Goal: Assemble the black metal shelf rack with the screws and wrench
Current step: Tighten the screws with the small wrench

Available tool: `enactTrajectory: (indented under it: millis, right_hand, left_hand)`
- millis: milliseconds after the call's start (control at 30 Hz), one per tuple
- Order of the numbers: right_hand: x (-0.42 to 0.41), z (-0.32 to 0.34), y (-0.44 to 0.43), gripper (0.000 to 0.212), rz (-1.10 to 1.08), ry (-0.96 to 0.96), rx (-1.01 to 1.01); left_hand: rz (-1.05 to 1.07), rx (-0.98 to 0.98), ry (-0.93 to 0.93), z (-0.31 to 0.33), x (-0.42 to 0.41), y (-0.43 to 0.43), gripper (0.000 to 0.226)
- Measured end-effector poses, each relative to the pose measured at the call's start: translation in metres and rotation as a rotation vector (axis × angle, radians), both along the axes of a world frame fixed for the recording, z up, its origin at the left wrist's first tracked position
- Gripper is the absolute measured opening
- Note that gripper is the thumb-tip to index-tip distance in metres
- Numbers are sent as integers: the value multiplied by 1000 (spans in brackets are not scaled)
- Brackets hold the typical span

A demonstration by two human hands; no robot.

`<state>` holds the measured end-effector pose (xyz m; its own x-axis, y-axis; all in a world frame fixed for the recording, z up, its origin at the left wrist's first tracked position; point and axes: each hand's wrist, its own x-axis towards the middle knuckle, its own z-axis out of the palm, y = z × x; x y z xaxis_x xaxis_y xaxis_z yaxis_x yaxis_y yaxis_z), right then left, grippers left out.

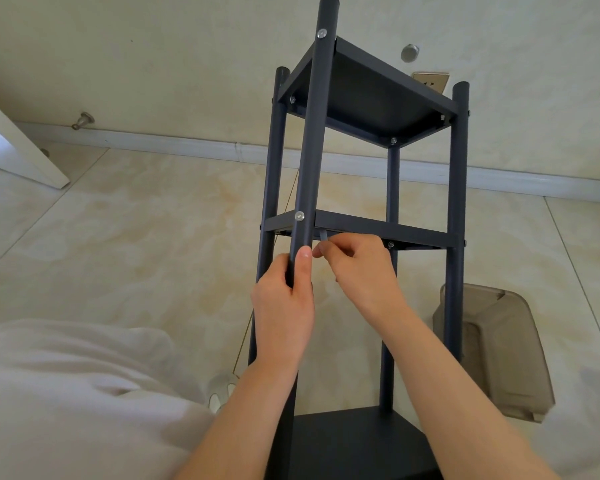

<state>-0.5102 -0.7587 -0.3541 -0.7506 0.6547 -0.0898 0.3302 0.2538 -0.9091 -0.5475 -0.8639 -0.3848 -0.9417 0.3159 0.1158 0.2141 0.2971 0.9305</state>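
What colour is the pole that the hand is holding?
The pole gripped by the left hand is black, with silver screws; the head view shows it.

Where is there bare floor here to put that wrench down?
Bare floor lies left of the rack, bordered by the door and white cloth. Right side is tighter: a bin stands close. The left hand and right hand, with wrench, crowd the near post.

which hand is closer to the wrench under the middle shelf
Right. The right hand pinches the wrench just below the middle shelf. The left hand grips the front post, left of the wrench.
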Motion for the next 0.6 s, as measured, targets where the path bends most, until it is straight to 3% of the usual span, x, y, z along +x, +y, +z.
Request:
enactTrajectory:
  millis: [267,600]
  right_hand:
    - [-4,-8,-4,29,32,41,-17]
    - [-21,-31,-19,24,-105,174,-8]
  left_hand:
    - [-10,0,7,0,1,0,66]
    - [-5,6,-14,3,1,-1,73]
